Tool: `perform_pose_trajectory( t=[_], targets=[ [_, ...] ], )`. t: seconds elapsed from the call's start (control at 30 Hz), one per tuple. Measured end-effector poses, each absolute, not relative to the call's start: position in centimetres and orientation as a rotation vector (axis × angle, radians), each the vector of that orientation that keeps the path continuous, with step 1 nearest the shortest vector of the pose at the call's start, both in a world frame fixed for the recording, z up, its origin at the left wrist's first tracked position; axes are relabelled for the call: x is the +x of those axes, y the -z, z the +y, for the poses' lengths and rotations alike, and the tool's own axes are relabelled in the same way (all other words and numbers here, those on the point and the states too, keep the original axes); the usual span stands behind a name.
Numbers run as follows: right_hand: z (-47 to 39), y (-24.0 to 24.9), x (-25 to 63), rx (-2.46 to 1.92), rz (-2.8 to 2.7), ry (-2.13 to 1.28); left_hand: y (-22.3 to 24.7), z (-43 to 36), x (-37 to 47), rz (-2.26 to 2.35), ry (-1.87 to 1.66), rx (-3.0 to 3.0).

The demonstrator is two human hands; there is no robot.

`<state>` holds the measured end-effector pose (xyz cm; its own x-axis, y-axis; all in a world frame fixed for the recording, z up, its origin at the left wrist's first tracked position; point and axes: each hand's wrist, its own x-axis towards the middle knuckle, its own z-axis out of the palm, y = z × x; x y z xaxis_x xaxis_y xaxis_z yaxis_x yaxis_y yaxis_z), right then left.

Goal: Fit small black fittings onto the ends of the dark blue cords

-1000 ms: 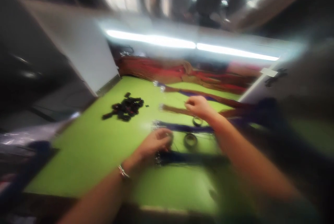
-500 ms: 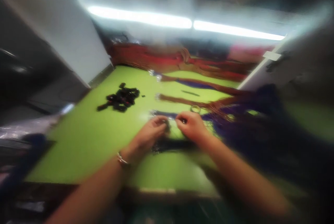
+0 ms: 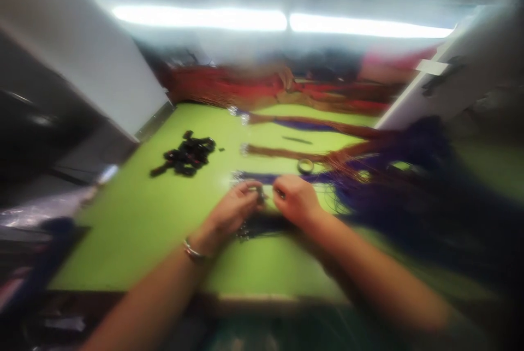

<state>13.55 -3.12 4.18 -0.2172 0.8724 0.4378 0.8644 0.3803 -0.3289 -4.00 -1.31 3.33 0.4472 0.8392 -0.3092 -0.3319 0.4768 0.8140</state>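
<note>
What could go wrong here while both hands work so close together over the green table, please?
The small dark piece pinched between the left hand and right hand could slip into the black cord bundle below. The right forearm might drag the purple cords off the green table.

text: none legible | labels: none (whole view motion-blurred) | numbers: none

Lime-green counter (image 3: 135, 231) all across; black pile of small pieces (image 3: 184, 154) at ten o'clock, red and orange-brown cords (image 3: 262, 89) at twelve, deep purple bundle (image 3: 405, 198) at three.
</note>
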Motion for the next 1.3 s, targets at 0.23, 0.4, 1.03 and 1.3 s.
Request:
perform_pose_trajectory(
  t=[0.23, 0.4, 1.03, 1.3],
  targets=[
    [-3.3, -4.3, 13.5, -1.475, -2.177, 0.164, -3.6, -1.4, -3.9, 0.813, -0.826, 0.814],
    [-3.4, -4.5, 13.8, -1.46, -2.191, 0.121, -3.6, -1.6, -3.7, 0.888, -0.853, 0.889],
    [-3.6, -4.3, 13.5, -1.543, -2.214, 0.087, -3.3, -1.5, -3.9, 0.864, -0.807, 0.887],
    [-3.3, -3.8, 13.4, -1.435, -2.088, -0.341, -2.2, -1.5, -3.7, 0.849, -0.852, 1.014]
  ],
)
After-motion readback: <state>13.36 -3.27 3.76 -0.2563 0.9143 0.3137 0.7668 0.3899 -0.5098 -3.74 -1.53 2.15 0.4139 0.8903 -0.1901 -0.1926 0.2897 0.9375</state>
